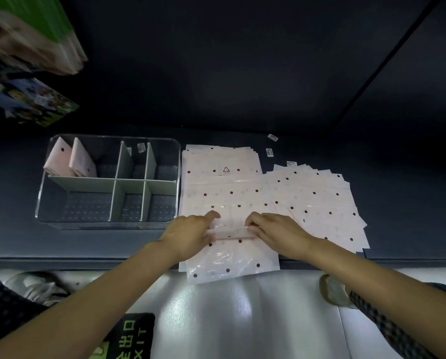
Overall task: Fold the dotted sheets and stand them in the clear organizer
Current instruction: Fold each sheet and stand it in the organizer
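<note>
Down on the floor, a dark mat [128,338] says "EXIT" in green letters. On the dark worktop [242,136], both hands, left [191,235] and right [276,233], pinch a thin, shiny pink dotted sheet [232,257] along its fold. Just left stands the clear organizer [108,181] with grey dividers, two folded sheets [70,159] leaning in its back left part.

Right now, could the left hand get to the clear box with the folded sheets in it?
Probably yes. The left hand is gripping the top sheet, but the clear organizer sits just beside it with nothing between.
</note>
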